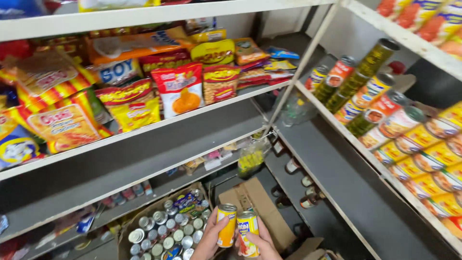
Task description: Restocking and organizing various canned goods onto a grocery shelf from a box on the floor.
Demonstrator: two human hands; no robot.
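At the bottom of the head view my left hand grips an upright yellow-and-orange can. Right beside it my right hand grips a second can of the same kind, its yellow label facing me. The two cans touch side by side. Just left of my hands sits an open cardboard box packed with several silver-topped cans. Behind the held cans lies a folded brown carton.
White-edged grey shelves surround me. The left shelf carries several bright snack and pasta bags. The right shelf carries stacked cans and tall jars lying in rows. Small bottles stand on a lower shelf. A clear bag hangs at the corner post.
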